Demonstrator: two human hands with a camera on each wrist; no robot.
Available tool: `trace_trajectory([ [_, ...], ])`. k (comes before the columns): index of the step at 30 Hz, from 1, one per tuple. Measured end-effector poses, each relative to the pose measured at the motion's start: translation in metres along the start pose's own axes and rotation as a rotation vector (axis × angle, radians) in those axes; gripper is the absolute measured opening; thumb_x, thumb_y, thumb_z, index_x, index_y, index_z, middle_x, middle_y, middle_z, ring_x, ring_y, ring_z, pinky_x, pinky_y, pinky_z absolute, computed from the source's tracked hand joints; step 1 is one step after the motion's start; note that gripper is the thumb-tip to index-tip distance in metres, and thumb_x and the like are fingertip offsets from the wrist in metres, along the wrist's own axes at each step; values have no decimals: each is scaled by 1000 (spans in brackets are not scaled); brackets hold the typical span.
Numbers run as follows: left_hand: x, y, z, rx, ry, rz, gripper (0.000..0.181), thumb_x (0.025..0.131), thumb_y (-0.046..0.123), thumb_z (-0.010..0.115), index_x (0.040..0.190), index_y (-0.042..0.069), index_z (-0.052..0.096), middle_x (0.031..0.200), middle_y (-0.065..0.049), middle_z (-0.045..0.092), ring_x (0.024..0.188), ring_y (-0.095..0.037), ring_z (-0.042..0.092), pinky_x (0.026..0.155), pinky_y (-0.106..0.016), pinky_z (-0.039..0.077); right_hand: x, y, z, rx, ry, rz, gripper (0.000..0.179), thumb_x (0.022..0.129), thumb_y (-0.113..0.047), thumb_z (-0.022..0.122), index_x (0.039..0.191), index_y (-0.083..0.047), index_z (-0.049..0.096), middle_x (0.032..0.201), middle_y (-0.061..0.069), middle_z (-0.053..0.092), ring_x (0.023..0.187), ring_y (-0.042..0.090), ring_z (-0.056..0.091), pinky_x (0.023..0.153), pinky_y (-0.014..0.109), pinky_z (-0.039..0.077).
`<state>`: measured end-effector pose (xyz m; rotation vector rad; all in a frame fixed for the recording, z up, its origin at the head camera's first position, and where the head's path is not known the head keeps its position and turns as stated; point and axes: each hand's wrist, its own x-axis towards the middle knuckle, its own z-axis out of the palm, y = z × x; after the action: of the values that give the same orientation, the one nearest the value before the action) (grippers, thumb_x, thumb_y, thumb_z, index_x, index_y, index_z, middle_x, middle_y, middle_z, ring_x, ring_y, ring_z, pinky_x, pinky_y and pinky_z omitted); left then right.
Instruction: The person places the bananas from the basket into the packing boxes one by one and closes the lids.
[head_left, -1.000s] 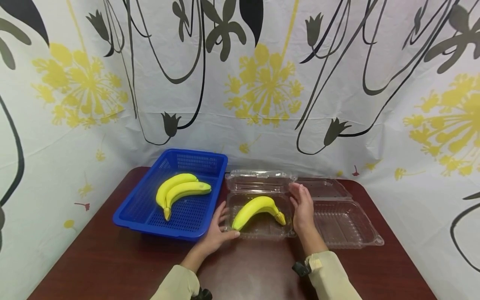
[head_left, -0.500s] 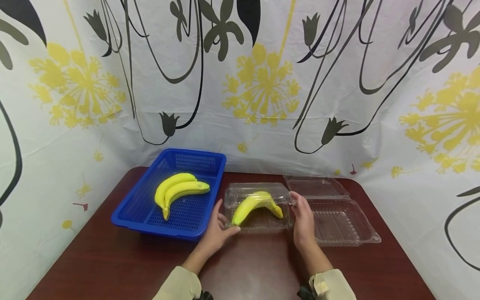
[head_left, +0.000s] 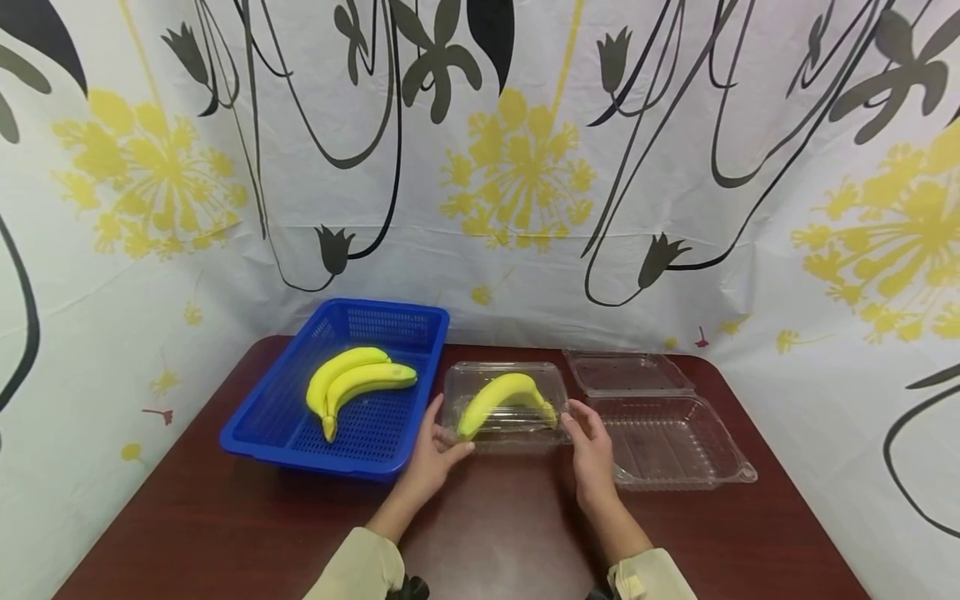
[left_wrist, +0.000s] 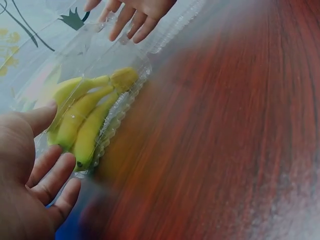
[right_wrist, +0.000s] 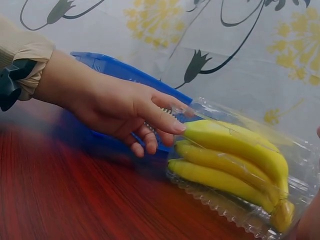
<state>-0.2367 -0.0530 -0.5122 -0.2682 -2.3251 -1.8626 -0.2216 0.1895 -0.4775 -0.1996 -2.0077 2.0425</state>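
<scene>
A clear plastic clamshell box (head_left: 453, 385) has its lid down over a bunch of yellow bananas (head_left: 501, 395). Three bananas joined at the stem show through the plastic in the right wrist view. At the box's left end is my left hand (head_left: 426, 463), its thumb at the front corner and its loose fingers along the side. My right hand (head_left: 592, 460) touches the opposite end with its fingertips near the lid's edge. Seen from the left wrist, the fingers of the right hand (left_wrist: 136, 19) are spread and fairly straight.
A blue perforated basket (head_left: 243, 435) with another banana bunch (head_left: 360, 385) stands on the left. On the right lies a second clamshell box (head_left: 675, 442), lid folded back. The dark red table (head_left: 495, 525) meets a patterned curtain (head_left: 517, 275) behind.
The lid has swung down over the bananas from its raised position at the back. My right hand has followed it, coming lower and leftward along the box's right end; the left hand stays at the left side.
</scene>
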Motion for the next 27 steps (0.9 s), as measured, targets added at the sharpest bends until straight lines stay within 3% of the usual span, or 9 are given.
trace_trajectory([
  [8,-2,3,-3,-68,-39,-8,80,86,8,73,151,5,27,92,-12,55,75,-17,51,67,-27,46,-1,3,3,-51,32,39,42,99,-17,57,137,-1,49,140,21,47,129,27,41,104,44,31],
  [15,2,7,-5,-134,-53,-116,53,101,16,51,149,3,30,90,-18,53,71,-34,56,62,-40,48,2,11,0,-102,50,50,35,100,-14,53,133,-3,54,137,16,52,121,25,48,98,42,38],
  [19,4,7,-4,-111,-19,-138,47,103,25,48,145,7,37,85,-19,57,63,-30,58,54,-34,48,4,14,-1,-158,107,42,31,99,-15,52,127,-6,62,127,12,60,106,21,53,83,35,46],
  [23,5,7,-4,-169,-3,-139,47,100,18,53,143,5,39,70,-12,57,49,-17,51,46,-27,44,6,15,-1,-191,143,61,28,96,-14,54,121,-9,67,109,12,64,88,21,54,64,26,46],
  [27,6,9,-5,-236,-4,-175,50,95,8,54,142,3,39,61,-6,54,44,-12,46,44,-24,42,10,17,-3,-181,120,100,29,92,-7,54,119,-8,65,90,13,60,70,21,56,55,24,45],
])
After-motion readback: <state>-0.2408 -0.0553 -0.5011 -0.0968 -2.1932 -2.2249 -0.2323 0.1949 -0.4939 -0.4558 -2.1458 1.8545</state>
